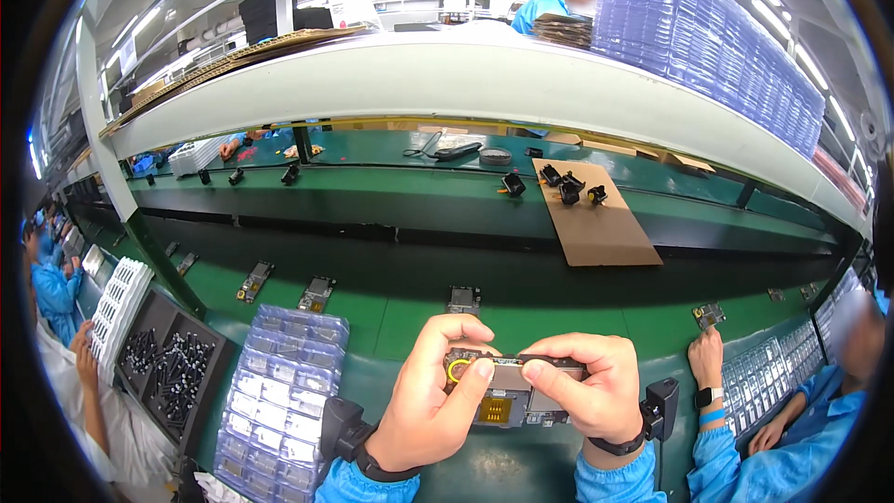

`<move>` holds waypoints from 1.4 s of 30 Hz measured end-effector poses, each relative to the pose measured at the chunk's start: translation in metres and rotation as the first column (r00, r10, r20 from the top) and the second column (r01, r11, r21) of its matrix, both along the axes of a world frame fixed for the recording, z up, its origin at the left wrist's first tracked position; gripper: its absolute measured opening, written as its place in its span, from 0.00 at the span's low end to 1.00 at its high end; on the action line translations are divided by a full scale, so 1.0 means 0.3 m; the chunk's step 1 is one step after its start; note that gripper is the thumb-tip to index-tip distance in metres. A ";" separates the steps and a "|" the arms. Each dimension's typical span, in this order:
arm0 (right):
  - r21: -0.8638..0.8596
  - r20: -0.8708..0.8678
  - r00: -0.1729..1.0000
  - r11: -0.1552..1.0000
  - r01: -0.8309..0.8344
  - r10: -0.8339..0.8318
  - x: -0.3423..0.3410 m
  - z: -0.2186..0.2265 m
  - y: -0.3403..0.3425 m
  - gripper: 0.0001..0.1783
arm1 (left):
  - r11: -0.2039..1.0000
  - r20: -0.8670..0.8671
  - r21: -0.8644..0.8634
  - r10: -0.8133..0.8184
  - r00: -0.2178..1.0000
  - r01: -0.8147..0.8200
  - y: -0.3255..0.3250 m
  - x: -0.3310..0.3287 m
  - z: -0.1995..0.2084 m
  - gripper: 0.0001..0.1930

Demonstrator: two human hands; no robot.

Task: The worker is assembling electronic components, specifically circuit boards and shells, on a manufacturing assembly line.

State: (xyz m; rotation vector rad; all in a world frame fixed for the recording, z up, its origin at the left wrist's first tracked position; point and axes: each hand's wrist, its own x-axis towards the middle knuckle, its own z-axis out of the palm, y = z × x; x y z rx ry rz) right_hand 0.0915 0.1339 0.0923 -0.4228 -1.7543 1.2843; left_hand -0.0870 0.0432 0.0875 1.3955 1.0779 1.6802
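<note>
Between my two hands is a small electronic circuit board [507,410] with a gold contact patch, metal shields and a yellow ring at its left end. My left hand [417,410] is closed on the left end, thumb beside the yellow ring. On the right end, my right hand [596,391] is closed too, with the thumb pressed on a flat silvery-grey part [507,374] along the upper edge. Whether that part is fixed to the board I cannot tell. Black straps with black blocks circle both my wrists. Just beyond my hands another circuit board [464,299] lies on the green surface.
Left of me stand stacked clear plastic trays [279,391] and a black bin [172,363] of small black parts. More boards [318,293] lie along the green strip. Ahead, a cardboard sheet [601,224] bears black parts under a white shelf [466,74]. A co-worker's hand [706,354] reaches a board at right.
</note>
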 end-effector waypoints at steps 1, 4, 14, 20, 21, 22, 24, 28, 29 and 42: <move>-0.002 0.000 1.000 1.000 0.000 0.000 0.002 -0.001 0.001 0.10 | 1.000 0.000 -0.002 0.000 1.000 0.000 0.004 -0.001 -0.005 0.17; -0.125 0.065 0.998 0.992 -0.011 0.019 0.014 0.029 -0.014 0.11 | 1.000 -0.036 0.014 0.023 0.999 -0.022 -0.005 -0.002 0.011 0.16; -0.117 -0.013 0.987 0.980 -0.160 0.160 0.010 0.026 -0.002 0.17 | 0.998 0.193 -0.024 -0.044 0.980 0.050 0.006 -0.040 0.021 0.19; -0.140 -0.039 0.988 0.978 -0.157 0.153 0.010 0.033 -0.009 0.18 | 0.993 0.283 -0.049 -0.087 0.955 0.105 -0.013 -0.044 0.044 0.26; -0.217 -0.101 0.985 0.963 -0.158 0.138 0.007 0.038 -0.022 0.19 | 0.995 0.276 -0.052 -0.070 0.959 0.087 -0.015 -0.047 0.046 0.26; -0.294 -0.161 0.980 0.942 -0.162 0.119 0.004 0.039 -0.030 0.19 | 0.996 0.270 -0.055 -0.052 0.962 0.070 -0.017 -0.050 0.046 0.26; -0.105 -0.151 0.988 0.994 0.001 -0.017 -0.005 0.024 -0.020 0.20 | 0.998 0.282 -0.049 -0.035 0.959 0.050 -0.016 -0.062 0.046 0.26; 0.427 -0.277 0.908 0.806 0.409 -0.315 0.000 0.022 -0.030 0.16 | 1.000 0.339 0.014 0.013 0.941 -0.019 0.013 -0.079 0.031 0.24; 0.561 -0.267 0.918 0.728 0.395 -0.293 0.010 0.033 -0.050 0.15 | 0.997 0.378 0.059 0.023 0.925 -0.049 0.014 -0.086 0.030 0.23; 0.764 0.026 0.998 0.643 -0.057 0.057 -0.100 -0.045 -0.261 0.07 | 0.997 0.406 -0.020 0.081 0.910 -0.080 0.083 -0.066 0.016 0.28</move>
